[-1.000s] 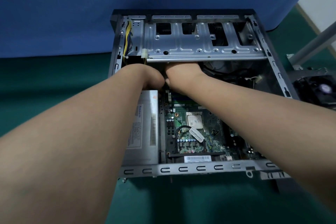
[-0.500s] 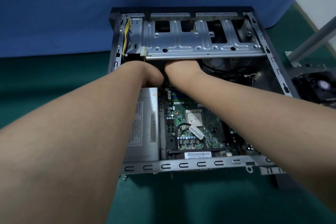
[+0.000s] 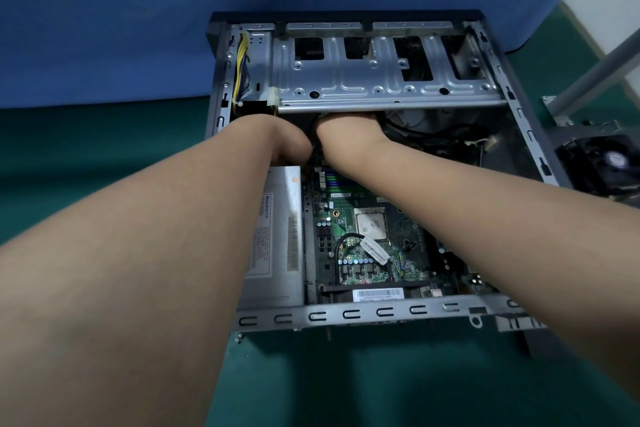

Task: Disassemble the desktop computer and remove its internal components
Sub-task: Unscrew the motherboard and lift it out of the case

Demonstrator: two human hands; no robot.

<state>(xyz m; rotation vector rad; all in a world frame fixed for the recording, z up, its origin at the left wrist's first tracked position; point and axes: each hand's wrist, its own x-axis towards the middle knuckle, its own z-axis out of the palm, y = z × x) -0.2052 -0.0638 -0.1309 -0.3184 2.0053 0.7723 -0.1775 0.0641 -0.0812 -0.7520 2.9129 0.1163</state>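
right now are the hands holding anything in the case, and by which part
Cannot be told: both the left hand and right hand reach under the drive cage, fingers hidden.

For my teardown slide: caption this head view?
Both hands reach under the drive cage inside the open computer case.

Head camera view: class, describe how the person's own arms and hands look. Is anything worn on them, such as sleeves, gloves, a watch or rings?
Both forearms are bare along all that shows; no sleeve or cuff is in view. The left hand and the right hand wear no gloves, and no watch or band shows at either wrist. The fingers are hidden under the drive cage, so rings cannot be judged.
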